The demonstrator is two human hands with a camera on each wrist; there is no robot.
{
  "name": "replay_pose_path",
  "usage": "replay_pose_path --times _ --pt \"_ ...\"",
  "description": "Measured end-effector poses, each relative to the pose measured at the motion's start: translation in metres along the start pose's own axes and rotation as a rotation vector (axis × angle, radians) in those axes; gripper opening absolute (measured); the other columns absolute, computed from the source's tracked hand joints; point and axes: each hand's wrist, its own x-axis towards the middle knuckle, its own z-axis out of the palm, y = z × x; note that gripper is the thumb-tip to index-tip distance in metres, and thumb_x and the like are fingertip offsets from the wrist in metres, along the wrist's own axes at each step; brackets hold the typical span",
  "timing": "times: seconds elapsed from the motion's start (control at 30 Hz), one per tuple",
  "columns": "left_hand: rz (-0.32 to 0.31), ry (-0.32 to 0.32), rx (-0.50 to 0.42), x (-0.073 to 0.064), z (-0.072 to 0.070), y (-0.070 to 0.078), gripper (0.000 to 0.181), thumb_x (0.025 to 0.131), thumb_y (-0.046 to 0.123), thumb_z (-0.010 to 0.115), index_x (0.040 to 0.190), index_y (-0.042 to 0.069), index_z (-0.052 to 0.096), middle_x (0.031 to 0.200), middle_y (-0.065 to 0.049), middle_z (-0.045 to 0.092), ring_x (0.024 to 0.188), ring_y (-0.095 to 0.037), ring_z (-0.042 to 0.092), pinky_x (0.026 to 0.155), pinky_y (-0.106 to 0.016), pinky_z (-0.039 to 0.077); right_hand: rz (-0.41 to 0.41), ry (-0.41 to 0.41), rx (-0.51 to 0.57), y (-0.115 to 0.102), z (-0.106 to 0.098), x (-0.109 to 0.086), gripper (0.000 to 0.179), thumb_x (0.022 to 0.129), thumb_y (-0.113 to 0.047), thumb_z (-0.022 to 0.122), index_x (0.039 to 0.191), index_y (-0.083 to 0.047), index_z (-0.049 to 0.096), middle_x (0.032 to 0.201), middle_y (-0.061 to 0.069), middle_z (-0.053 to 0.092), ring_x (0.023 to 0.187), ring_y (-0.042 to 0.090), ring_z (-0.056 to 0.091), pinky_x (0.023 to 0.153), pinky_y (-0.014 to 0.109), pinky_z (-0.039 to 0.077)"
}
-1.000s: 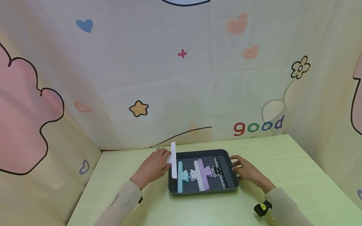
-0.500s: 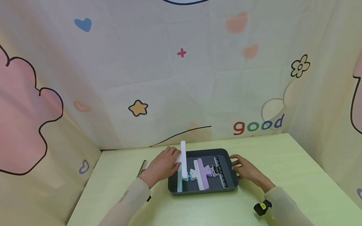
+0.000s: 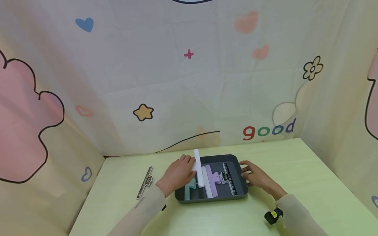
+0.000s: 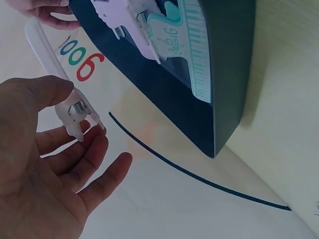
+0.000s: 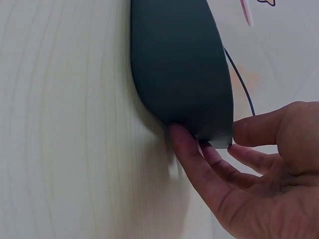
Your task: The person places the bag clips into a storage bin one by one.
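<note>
My left hand [image 3: 177,175] pinches a white long-bar clip [image 3: 199,168] between thumb and fingers, its bar raised steeply over the left half of a dark grey tray [image 3: 203,201]. In the left wrist view the spring of this white clip [image 4: 47,50] shows between my fingertips. Inside the tray lie a teal piano-key clip [image 3: 187,193], partly hidden by the held one, another white clip [image 3: 209,190], a lilac clip [image 3: 211,182] and a black-and-white piano-key clip [image 3: 230,179]. With thumb at the rim and fingers against the outer wall, my right hand [image 5: 269,184] holds the tray's right end.
A second black-and-white piano-key clip [image 3: 145,182] lies on the pale wooden table [image 3: 218,219], left of the tray and close to my left forearm. A printed curtain [image 3: 189,98] stands behind the table's far edge.
My left hand has carried the white clip rightward, from the tray's left wall to beside the other white clip. The piano-key clip on the table has come into view. My right hand stays put.
</note>
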Motion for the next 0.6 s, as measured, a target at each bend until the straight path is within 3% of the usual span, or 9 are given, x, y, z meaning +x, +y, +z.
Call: replay_pose_path --times 0.3,0.6 --pt "0.009 -0.097 0.023 0.007 0.006 0.012 0.039 0.097 0.040 0.058 0.123 0.010 0.059 0.116 -0.003 0.062 0.104 -0.017 0.057 0.082 -0.028 0.057 -0.006 0.002 -0.004 0.000 -0.001 0.001 0.051 0.097 -0.001 0.047 0.146 -0.004 0.033 0.132 0.029 0.049 0.106 0.033 0.061 0.075 0.043 0.062" --pt "0.029 -0.185 0.007 0.015 0.012 0.023 0.040 0.096 0.039 0.061 0.124 0.011 0.060 0.111 -0.002 0.063 0.095 -0.015 0.056 0.079 -0.028 0.056 -0.002 0.002 0.002 0.000 -0.001 0.001 0.050 0.097 -0.001 0.047 0.146 -0.004 0.034 0.132 0.029 0.049 0.104 0.031 0.061 0.074 0.043 0.062"
